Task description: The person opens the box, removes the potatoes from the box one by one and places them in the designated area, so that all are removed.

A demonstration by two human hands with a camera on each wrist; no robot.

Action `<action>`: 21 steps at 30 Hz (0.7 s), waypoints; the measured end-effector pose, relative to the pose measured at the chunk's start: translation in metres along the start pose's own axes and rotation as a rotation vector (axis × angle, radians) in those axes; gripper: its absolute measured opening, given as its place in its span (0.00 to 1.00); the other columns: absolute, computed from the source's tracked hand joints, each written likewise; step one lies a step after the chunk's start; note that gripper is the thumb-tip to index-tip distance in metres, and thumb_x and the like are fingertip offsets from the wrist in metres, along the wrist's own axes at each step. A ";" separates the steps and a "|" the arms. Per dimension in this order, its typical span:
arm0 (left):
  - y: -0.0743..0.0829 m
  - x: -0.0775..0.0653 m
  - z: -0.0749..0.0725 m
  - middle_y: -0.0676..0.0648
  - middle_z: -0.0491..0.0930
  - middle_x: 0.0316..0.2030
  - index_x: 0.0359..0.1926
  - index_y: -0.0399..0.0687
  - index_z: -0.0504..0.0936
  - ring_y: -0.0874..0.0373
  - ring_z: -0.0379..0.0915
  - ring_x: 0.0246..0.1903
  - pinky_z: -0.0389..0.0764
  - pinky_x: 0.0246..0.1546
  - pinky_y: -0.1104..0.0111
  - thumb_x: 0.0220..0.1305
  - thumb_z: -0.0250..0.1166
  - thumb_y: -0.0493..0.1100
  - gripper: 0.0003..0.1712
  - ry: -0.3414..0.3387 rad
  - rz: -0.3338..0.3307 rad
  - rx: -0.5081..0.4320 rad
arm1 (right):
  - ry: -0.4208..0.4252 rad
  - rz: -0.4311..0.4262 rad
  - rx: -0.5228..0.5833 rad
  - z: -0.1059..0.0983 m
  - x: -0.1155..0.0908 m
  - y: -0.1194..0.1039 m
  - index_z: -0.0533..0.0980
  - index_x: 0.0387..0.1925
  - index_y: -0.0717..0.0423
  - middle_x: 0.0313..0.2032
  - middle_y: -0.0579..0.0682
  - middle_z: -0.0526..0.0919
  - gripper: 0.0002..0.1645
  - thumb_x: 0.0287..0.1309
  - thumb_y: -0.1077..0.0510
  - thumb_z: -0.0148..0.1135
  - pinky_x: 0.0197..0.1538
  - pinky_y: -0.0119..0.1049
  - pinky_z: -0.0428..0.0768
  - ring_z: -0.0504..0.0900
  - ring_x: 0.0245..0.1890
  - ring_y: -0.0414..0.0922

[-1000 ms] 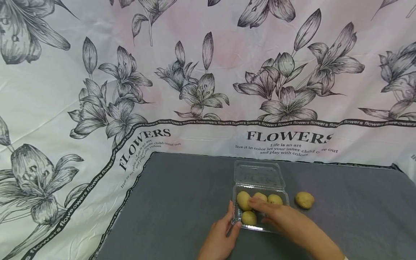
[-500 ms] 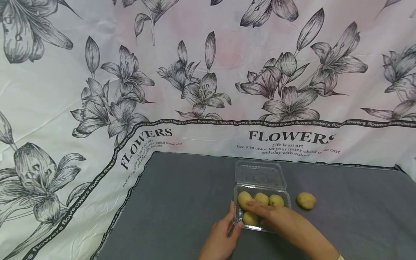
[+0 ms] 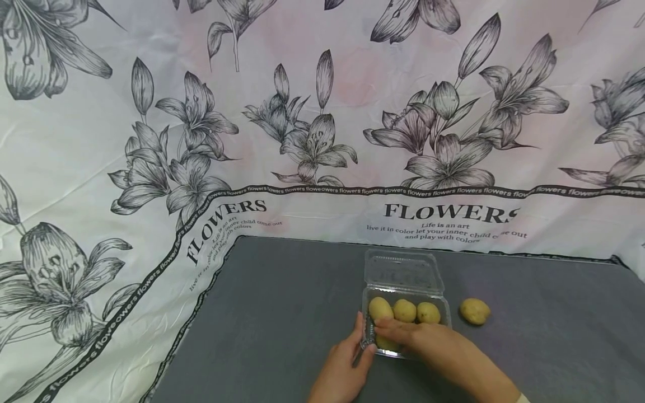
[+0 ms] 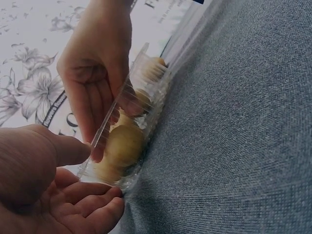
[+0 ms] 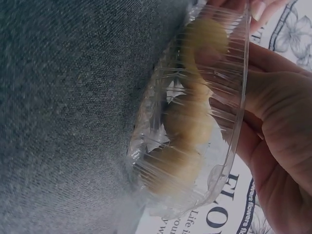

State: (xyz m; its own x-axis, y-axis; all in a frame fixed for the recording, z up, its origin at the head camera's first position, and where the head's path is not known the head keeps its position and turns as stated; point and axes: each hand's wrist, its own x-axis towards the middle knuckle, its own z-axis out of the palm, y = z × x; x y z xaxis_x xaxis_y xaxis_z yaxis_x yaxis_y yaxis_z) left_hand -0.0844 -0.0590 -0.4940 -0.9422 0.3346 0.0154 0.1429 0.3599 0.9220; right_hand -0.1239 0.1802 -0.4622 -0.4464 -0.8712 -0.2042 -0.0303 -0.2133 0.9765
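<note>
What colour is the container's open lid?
The lid is clear and colourless, best seen in the head view.

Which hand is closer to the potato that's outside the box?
The right hand: it reaches into the clear box, left of the loose potato. The left hand grips the box's left edge, across the box from that potato.

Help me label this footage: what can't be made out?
Head: most of the near potato, hidden by the right grip.
Head: box's near-right corner, behind that grip.
Right wrist: most of the left grip, cut by top edge.
Head: top printed flowers, cut off by the edge.
</note>
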 end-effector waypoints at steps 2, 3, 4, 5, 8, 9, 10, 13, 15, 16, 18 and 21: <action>0.000 0.000 -0.001 0.35 0.62 0.77 0.81 0.32 0.53 0.44 0.67 0.72 0.71 0.72 0.59 0.82 0.59 0.50 0.41 -0.003 0.004 0.003 | 0.013 -0.005 0.018 0.000 0.002 0.000 0.37 0.84 0.58 0.83 0.28 0.43 0.60 0.73 0.24 0.42 0.85 0.40 0.38 0.39 0.83 0.32; 0.000 0.000 -0.001 0.35 0.62 0.77 0.81 0.32 0.53 0.44 0.67 0.72 0.72 0.72 0.59 0.82 0.59 0.49 0.41 -0.005 0.006 0.004 | 0.021 0.011 0.082 0.000 0.002 0.000 0.42 0.85 0.48 0.83 0.28 0.44 0.54 0.74 0.26 0.44 0.85 0.40 0.41 0.41 0.83 0.32; 0.000 0.000 -0.002 0.35 0.62 0.77 0.81 0.32 0.53 0.44 0.68 0.72 0.72 0.71 0.59 0.82 0.59 0.50 0.41 -0.006 0.005 0.008 | 0.033 0.033 0.192 -0.001 0.002 0.001 0.48 0.84 0.38 0.82 0.28 0.48 0.47 0.74 0.28 0.47 0.84 0.38 0.45 0.45 0.82 0.32; -0.001 0.000 -0.002 0.35 0.63 0.77 0.82 0.33 0.53 0.44 0.68 0.72 0.72 0.71 0.59 0.82 0.59 0.50 0.41 -0.006 0.003 0.012 | 0.052 0.067 0.344 -0.001 0.002 0.001 0.54 0.81 0.32 0.81 0.28 0.53 0.41 0.73 0.31 0.52 0.83 0.36 0.51 0.51 0.81 0.31; -0.001 0.000 -0.002 0.36 0.64 0.76 0.82 0.35 0.54 0.44 0.69 0.71 0.73 0.71 0.56 0.82 0.58 0.52 0.42 -0.001 -0.010 0.038 | 0.116 0.190 0.929 -0.001 0.002 0.001 0.70 0.75 0.31 0.75 0.31 0.70 0.33 0.70 0.45 0.63 0.72 0.30 0.71 0.69 0.73 0.33; -0.001 0.000 -0.002 0.36 0.65 0.76 0.82 0.36 0.54 0.44 0.69 0.71 0.74 0.71 0.55 0.82 0.58 0.52 0.42 0.002 -0.012 0.050 | 0.158 0.228 1.115 -0.001 0.003 0.002 0.74 0.72 0.33 0.71 0.32 0.75 0.32 0.68 0.49 0.66 0.66 0.29 0.77 0.74 0.70 0.34; -0.001 0.000 -0.002 0.36 0.66 0.75 0.82 0.36 0.54 0.45 0.70 0.70 0.74 0.71 0.54 0.82 0.59 0.53 0.42 0.005 -0.016 0.060 | 0.173 0.249 1.243 -0.001 0.004 0.002 0.75 0.72 0.35 0.70 0.35 0.77 0.32 0.68 0.52 0.65 0.62 0.29 0.80 0.77 0.68 0.35; -0.001 0.000 -0.002 0.38 0.68 0.75 0.83 0.38 0.55 0.46 0.71 0.70 0.75 0.70 0.53 0.81 0.59 0.54 0.42 0.007 -0.026 0.076 | 0.225 0.291 1.530 0.000 0.007 0.004 0.77 0.71 0.40 0.68 0.40 0.81 0.31 0.68 0.58 0.66 0.52 0.29 0.85 0.83 0.63 0.39; -0.001 0.001 -0.002 0.37 0.66 0.76 0.82 0.37 0.55 0.46 0.70 0.70 0.75 0.70 0.55 0.81 0.59 0.53 0.42 -0.001 -0.016 0.059 | 0.240 0.286 1.584 0.001 0.009 0.005 0.77 0.71 0.41 0.68 0.41 0.81 0.32 0.68 0.59 0.65 0.51 0.29 0.86 0.83 0.62 0.40; -0.001 0.001 -0.002 0.37 0.66 0.76 0.82 0.37 0.55 0.46 0.70 0.70 0.76 0.69 0.56 0.81 0.59 0.53 0.42 -0.003 -0.013 0.054 | 0.247 0.284 1.598 0.002 0.010 0.006 0.77 0.71 0.42 0.67 0.42 0.82 0.32 0.67 0.60 0.66 0.50 0.28 0.86 0.83 0.62 0.40; -0.001 0.002 -0.002 0.37 0.65 0.76 0.82 0.36 0.54 0.46 0.70 0.70 0.76 0.69 0.57 0.82 0.59 0.53 0.42 -0.009 -0.007 0.044 | 0.245 0.274 1.565 0.002 0.011 0.006 0.77 0.71 0.41 0.67 0.40 0.81 0.32 0.67 0.59 0.66 0.49 0.27 0.85 0.83 0.63 0.39; -0.001 0.001 -0.002 0.37 0.64 0.76 0.82 0.36 0.54 0.45 0.70 0.70 0.76 0.69 0.58 0.82 0.58 0.53 0.42 -0.011 -0.002 0.041 | 0.232 0.264 1.491 0.002 0.012 0.006 0.77 0.72 0.39 0.68 0.37 0.81 0.33 0.67 0.58 0.66 0.48 0.25 0.84 0.82 0.64 0.38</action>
State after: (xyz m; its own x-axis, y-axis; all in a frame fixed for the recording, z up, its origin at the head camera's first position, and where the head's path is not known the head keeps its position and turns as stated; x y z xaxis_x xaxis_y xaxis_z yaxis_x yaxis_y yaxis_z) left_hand -0.0862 -0.0608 -0.4941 -0.9393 0.3429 0.0089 0.1532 0.3961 0.9053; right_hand -0.1314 0.1694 -0.4586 -0.4425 -0.8896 0.1132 -0.8804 0.4549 0.1341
